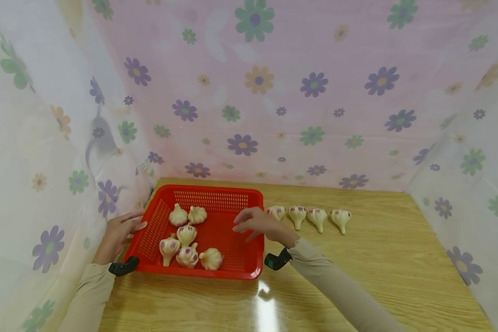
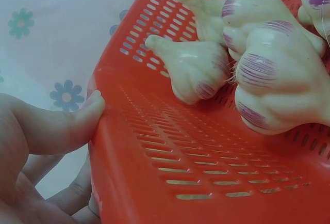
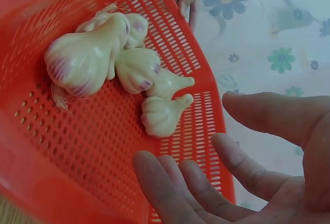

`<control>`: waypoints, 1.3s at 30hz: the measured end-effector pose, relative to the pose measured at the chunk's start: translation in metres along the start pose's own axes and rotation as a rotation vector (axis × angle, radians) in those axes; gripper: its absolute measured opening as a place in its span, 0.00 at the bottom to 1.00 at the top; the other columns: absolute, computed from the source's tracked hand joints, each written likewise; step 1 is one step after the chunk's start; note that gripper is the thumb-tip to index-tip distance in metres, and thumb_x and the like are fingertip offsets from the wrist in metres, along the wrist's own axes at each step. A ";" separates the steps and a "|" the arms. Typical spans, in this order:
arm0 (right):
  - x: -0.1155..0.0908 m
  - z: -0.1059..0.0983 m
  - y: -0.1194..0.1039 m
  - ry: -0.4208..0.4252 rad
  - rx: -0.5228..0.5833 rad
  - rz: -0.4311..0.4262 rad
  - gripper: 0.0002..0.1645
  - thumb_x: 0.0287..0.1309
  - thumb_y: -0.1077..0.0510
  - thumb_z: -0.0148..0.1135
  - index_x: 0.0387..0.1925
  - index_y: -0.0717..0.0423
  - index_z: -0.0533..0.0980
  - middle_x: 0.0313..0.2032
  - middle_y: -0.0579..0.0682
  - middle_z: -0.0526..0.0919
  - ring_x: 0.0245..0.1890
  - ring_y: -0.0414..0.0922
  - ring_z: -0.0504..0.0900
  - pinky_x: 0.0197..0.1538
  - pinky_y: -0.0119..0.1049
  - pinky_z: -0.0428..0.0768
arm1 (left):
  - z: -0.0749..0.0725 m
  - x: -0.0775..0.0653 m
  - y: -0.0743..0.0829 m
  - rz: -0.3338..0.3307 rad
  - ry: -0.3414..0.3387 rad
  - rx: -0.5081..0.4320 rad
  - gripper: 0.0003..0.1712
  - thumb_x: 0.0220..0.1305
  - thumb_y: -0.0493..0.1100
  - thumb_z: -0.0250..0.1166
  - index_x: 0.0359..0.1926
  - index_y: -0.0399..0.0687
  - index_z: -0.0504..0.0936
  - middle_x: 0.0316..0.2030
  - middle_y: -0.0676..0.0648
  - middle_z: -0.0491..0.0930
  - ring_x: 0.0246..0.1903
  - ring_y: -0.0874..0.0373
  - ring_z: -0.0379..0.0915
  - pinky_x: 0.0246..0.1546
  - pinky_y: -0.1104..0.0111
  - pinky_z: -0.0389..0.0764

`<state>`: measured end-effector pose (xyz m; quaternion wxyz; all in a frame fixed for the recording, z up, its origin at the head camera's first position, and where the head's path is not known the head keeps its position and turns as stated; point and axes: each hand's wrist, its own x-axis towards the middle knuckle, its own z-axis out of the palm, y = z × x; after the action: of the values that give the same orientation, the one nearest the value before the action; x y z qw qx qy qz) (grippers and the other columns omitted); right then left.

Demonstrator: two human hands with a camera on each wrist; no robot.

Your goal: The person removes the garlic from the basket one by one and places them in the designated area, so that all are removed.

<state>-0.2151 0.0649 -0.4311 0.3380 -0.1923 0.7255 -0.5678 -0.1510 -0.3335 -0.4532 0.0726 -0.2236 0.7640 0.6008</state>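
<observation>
Left hand: thumb extended | right hand: fingers apart (loosely bent)

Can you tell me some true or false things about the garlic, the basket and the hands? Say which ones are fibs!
1. Six cream-coloured, rounded garlic bulbs lie in the red, rectangular, slotted plastic basket. True.
2. The bare right hand grips a bulb. False: it holds nothing.
3. Four purple-marked, cream-coloured garlic bulbs line up on the pale wooden table. True.
4. The bare left hand rests in the middle of the basket. False: it touches the left rim.
</observation>
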 end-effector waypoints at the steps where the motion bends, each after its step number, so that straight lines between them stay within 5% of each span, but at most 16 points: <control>1: 0.002 0.002 0.000 -0.003 0.003 0.007 0.14 0.58 0.60 0.63 0.43 0.67 0.75 0.40 0.54 0.81 0.37 0.49 0.81 0.40 0.50 0.82 | 0.000 0.000 0.000 -0.001 0.000 -0.004 0.37 0.62 0.46 0.63 0.69 0.41 0.61 0.38 0.53 0.80 0.32 0.58 0.80 0.35 0.62 0.82; 6: 0.014 0.013 0.003 0.013 -0.008 0.056 0.14 0.56 0.60 0.64 0.41 0.65 0.75 0.38 0.54 0.81 0.35 0.52 0.80 0.36 0.49 0.83 | 0.000 0.000 -0.001 0.000 0.004 -0.008 0.36 0.62 0.45 0.63 0.69 0.41 0.62 0.38 0.52 0.79 0.31 0.58 0.80 0.35 0.62 0.82; 14: 0.030 0.028 0.005 0.024 -0.055 0.121 0.12 0.55 0.58 0.66 0.39 0.61 0.77 0.39 0.58 0.81 0.45 0.66 0.76 0.33 0.47 0.83 | 0.001 0.002 0.001 -0.005 0.024 0.004 0.37 0.60 0.46 0.65 0.68 0.40 0.64 0.35 0.54 0.80 0.30 0.59 0.79 0.33 0.63 0.82; 27: 0.047 0.050 0.011 -0.022 -0.131 0.155 0.11 0.54 0.58 0.66 0.33 0.64 0.81 0.36 0.65 0.81 0.35 0.63 0.80 0.31 0.48 0.83 | 0.000 0.001 0.000 0.006 0.029 0.003 0.37 0.60 0.45 0.65 0.67 0.38 0.64 0.33 0.56 0.80 0.30 0.60 0.78 0.33 0.64 0.82; 39: 0.061 0.070 0.010 -0.048 -0.293 0.339 0.18 0.53 0.49 0.67 0.33 0.62 0.76 0.32 0.57 0.78 0.29 0.56 0.80 0.30 0.48 0.82 | 0.000 0.001 0.000 0.002 0.021 -0.007 0.37 0.61 0.45 0.64 0.67 0.38 0.63 0.32 0.56 0.80 0.30 0.60 0.78 0.33 0.63 0.82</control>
<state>-0.2075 -0.0213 -0.4666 0.4142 -0.1278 0.8139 -0.3868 -0.1519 -0.3337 -0.4541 0.0633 -0.2296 0.7627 0.6013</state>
